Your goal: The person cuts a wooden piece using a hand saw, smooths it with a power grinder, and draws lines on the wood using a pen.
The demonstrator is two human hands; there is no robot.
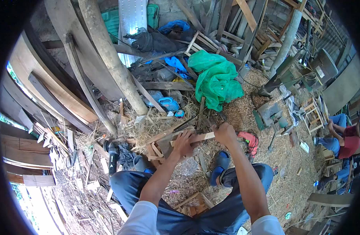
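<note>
A pale wooden strip lies across the space between my hands, in front of my knees. My left hand is closed around its left part, fingers bent over the wood. At the strip's right end my right hand makes a fist. Whatever sits inside that fist is hidden; a dark narrow piece shows just above it. Beneath my left hand are short wooden pieces. A red power tool rests on the ground right of my right hand.
A black angle grinder lies near my left knee. Ahead are a green plastic sheet and a blue tool. Long boards lean at left. A machine stands at right; beyond it sits a person. Shavings cover the ground.
</note>
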